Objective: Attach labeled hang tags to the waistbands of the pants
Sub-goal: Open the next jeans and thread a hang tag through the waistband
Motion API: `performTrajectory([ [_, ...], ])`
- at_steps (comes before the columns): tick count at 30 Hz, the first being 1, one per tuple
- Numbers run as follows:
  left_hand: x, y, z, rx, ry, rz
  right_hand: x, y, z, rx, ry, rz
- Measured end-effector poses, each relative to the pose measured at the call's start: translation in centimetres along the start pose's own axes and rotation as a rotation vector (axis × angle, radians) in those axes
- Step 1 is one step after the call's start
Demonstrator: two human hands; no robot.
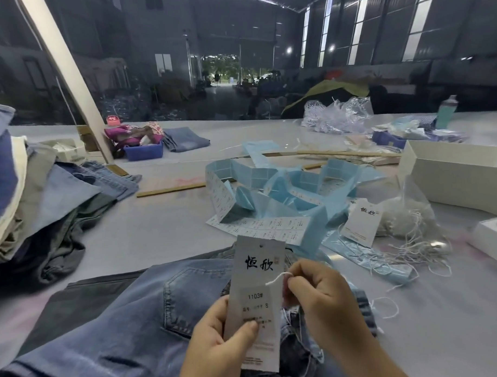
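At lower centre my left hand [218, 339] pinches the hang tag [257, 301] over the jeans [128, 319]; my right hand [318, 293] pinches its string [276, 279]. Labelled already, I judge; tying to the waistband remains.

Large dim hall, dark panelled walls [236, 25]. Tall narrow windows [360, 23] on right wall, bright strips. Small lamps [289, 49] glow beside them. Open doorway [220, 68] at far end, greenery outside. Pale slanted beam [65, 70] rises at left. Broad grey worktable [164, 228] fills foreground, wooden slat [171, 188] lying on it.
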State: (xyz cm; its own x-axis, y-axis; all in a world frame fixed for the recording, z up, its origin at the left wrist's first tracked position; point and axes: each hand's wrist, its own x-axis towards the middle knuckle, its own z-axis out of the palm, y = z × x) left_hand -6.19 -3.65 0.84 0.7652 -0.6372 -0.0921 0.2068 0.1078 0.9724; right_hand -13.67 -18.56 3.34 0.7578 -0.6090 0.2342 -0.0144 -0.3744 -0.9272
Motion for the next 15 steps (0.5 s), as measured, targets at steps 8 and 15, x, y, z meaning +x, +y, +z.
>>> performTrajectory([
  [8, -0.6, 0.6, 0.5, -0.061, -0.089, -0.068, -0.9, 0.0, 1.5, 0.327, -0.077, 0.025],
  [15, -0.4, 1.6, 0.4, 0.000, -0.163, -0.067, -1.5, -0.3, 1.6, 0.220, -0.074, -0.026],
])
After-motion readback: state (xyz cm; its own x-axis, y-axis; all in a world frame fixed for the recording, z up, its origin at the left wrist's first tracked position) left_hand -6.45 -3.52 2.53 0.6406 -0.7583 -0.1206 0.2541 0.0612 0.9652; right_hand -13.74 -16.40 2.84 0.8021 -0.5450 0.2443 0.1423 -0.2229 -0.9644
